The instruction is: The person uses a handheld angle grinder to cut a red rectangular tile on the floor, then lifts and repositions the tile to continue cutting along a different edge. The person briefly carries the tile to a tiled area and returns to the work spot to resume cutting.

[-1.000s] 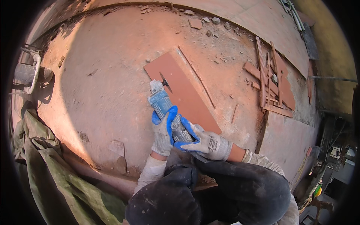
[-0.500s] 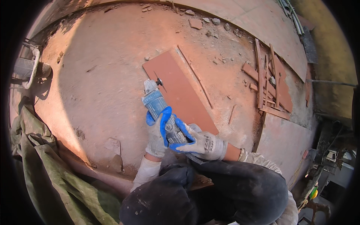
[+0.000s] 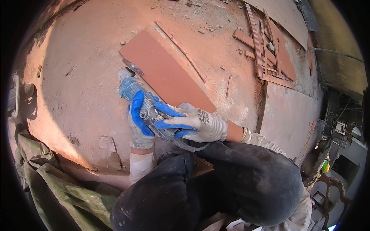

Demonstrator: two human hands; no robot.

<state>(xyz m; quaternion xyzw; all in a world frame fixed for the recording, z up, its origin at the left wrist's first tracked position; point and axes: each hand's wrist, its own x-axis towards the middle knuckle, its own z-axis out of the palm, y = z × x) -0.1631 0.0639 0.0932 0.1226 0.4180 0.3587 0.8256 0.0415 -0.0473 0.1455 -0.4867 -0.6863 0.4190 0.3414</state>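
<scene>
Both my hands wear grey-white work gloves with blue coated fingers. My left hand (image 3: 139,120) is wrapped round the body of a blue and grey angle grinder (image 3: 132,89). At the grinder's rear end, my right hand (image 3: 198,123) grips it with fingers across the housing, and a dark cord (image 3: 184,145) trails out below. The thin cutting disc (image 3: 133,67) is at the upper left edge of a reddish-brown tile (image 3: 169,73) lying on the ground. Whether the disc touches the tile I cannot tell.
A narrow cut strip (image 3: 181,52) lies beyond the tile. Right of it sits a pile of tile strips and offcuts (image 3: 266,50) near a slab (image 3: 289,109). Green tarpaulin (image 3: 58,181) bunches at lower left. Rubble and red dust cover the ground. My knees (image 3: 250,177) are close below.
The view has shifted, so the ground things sit higher. The grinder has moved toward the tile's left edge and rolled, showing more of the disc's face. My right fingers have spread along the housing.
</scene>
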